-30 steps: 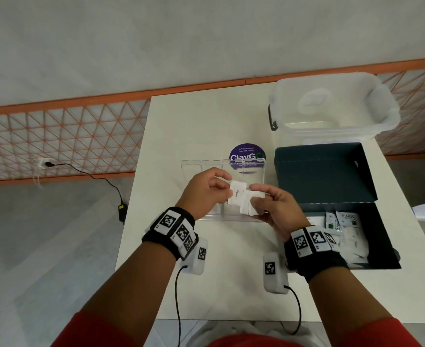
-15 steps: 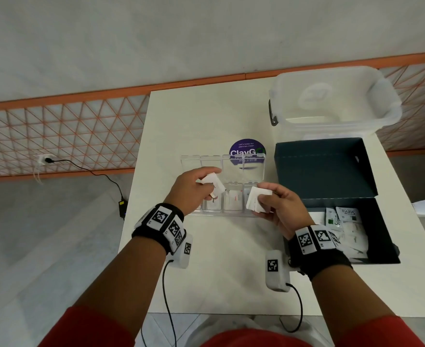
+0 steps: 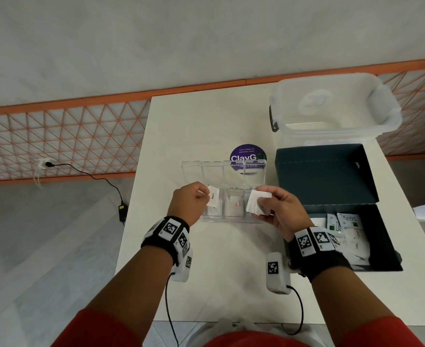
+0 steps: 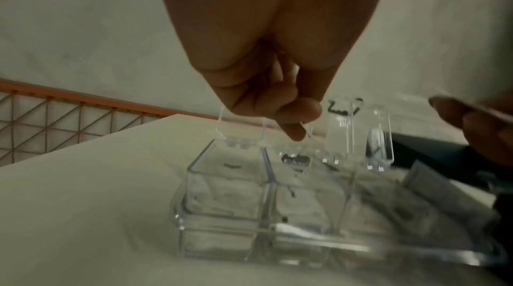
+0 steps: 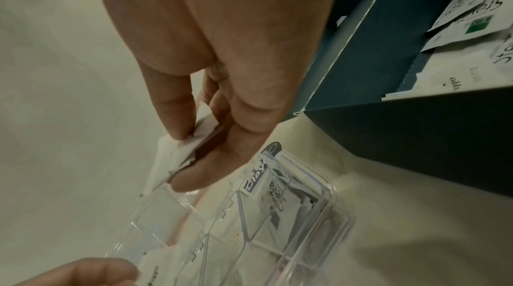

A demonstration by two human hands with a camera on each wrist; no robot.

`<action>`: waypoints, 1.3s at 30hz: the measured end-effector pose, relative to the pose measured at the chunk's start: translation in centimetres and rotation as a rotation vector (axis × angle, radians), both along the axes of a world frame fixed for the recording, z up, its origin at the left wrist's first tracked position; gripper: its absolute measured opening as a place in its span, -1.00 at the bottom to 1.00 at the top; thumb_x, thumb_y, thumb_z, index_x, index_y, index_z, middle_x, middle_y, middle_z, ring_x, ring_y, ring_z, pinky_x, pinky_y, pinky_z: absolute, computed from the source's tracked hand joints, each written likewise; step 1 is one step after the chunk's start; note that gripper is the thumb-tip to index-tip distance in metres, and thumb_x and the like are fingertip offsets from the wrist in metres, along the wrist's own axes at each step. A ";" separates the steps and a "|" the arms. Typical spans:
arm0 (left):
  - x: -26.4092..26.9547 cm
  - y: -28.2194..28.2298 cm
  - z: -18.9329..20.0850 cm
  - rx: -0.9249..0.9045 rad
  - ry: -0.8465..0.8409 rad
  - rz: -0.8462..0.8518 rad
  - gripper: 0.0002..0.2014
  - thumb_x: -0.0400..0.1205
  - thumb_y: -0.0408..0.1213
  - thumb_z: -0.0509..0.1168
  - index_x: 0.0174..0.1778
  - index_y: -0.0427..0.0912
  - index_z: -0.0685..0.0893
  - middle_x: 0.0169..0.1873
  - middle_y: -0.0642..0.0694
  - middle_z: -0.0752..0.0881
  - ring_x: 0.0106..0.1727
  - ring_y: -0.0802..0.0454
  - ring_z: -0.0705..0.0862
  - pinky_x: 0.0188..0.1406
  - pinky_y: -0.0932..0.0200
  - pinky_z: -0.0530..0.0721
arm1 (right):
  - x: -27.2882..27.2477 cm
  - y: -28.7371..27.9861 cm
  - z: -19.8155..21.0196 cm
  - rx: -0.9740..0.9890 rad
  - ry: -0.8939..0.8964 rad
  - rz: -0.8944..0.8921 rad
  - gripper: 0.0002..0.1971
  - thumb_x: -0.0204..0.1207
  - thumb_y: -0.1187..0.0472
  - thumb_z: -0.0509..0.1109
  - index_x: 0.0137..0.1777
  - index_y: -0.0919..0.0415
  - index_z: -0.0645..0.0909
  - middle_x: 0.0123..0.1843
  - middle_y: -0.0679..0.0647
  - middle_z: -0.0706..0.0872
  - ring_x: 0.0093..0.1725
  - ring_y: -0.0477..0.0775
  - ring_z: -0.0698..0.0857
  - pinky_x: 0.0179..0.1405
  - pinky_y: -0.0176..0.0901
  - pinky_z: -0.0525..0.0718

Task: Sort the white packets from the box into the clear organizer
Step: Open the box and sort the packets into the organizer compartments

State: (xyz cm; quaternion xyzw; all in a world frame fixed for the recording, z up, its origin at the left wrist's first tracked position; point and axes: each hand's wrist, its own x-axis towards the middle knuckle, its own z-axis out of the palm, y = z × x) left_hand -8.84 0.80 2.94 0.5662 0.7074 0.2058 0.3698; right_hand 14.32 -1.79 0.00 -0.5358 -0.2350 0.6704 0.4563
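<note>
- I'm mid-sort: my left hand (image 3: 190, 202) pinches one white packet (image 3: 213, 198) between thumb and fingers, just above the left-middle compartment of the clear organizer (image 3: 222, 191), whose lids stand open.
- My right hand (image 3: 279, 211) has its fingers curled round a small stack of packets (image 3: 256, 202), held over the organizer's right end.
- More packets, some marked Stevia, lie in the dark box (image 3: 341, 196) on the tabletop (image 3: 194, 126) to my right.
- Next, as I judge it, I lower the left packet into its compartment, which already holds at least one, and let go; it must slip in between the thin dividers.
- Against half a second ago, my left hand has carried its packet further right and nearer the compartment; the right hand's stack has barely shifted.
</note>
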 end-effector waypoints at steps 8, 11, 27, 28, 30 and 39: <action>0.9 0.9 -3.2 -0.032 0.393 -0.326 -0.78 0.64 -0.25 0.30 0.13 -0.17 0.77 0.05 -0.16 0.78 0.13 -0.13 0.69 0.11 0.09 0.61 | -0.3 0.3 -0.5 0.004 0.005 0.043 -0.75 0.56 0.54 0.34 0.01 0.24 0.74 -0.10 0.07 0.86 -0.16 0.11 0.86 -0.29 -0.07 0.79; 1.0 1.1 -4.0 -0.015 0.537 -0.465 -0.74 0.70 -0.21 0.20 0.09 -0.22 0.75 0.07 -0.19 0.71 0.13 -0.16 0.67 0.03 0.08 0.59 | -0.3 0.4 -0.7 -0.010 -0.010 0.047 -0.71 0.52 0.56 0.37 -0.08 0.19 0.81 -0.03 0.13 0.83 -0.12 0.09 0.83 -0.25 -0.09 0.77; 2.6 0.7 0.5 0.011 -0.233 -0.256 -0.93 0.55 -0.08 0.38 -0.10 0.09 0.72 -0.26 0.05 0.77 -0.20 0.09 0.73 -0.13 0.20 0.69 | -1.3 1.1 0.0 0.003 -0.055 0.027 -0.74 0.49 0.55 0.41 -0.06 0.18 0.77 -0.37 0.07 0.77 -0.33 0.03 0.76 -0.28 -0.02 0.79; 2.9 0.6 0.7 -0.033 -0.284 -0.257 -0.89 0.52 -0.10 0.43 -0.07 0.12 0.70 -0.25 0.05 0.78 -0.18 0.10 0.75 -0.16 0.28 0.69 | -1.4 1.2 0.0 0.005 -0.050 0.009 -0.75 0.49 0.55 0.41 -0.04 0.20 0.74 -0.39 0.05 0.76 -0.37 0.00 0.74 -0.23 0.03 0.80; 3.2 0.7 0.9 -0.036 -0.307 -0.252 -0.76 0.48 -0.25 0.49 -0.05 0.14 0.64 -0.27 0.06 0.77 -0.18 0.09 0.76 -0.26 0.36 0.66 | -1.8 1.3 0.3 0.002 -0.037 -0.015 -0.76 0.48 0.57 0.41 -0.03 0.23 0.71 -0.36 0.08 0.77 -0.38 0.02 0.74 -0.23 0.03 0.81; 2.7 1.7 1.5 0.110 -0.457 -0.034 -0.65 0.38 -0.42 0.56 -0.08 0.06 0.64 -0.15 0.03 0.80 -0.14 0.06 0.79 -0.07 0.15 0.76 | -3.8 1.1 1.8 -0.046 -0.041 0.265 -0.80 0.43 0.56 0.50 -0.05 0.31 0.66 -0.09 0.20 0.84 -0.14 0.16 0.86 -0.29 -0.10 0.81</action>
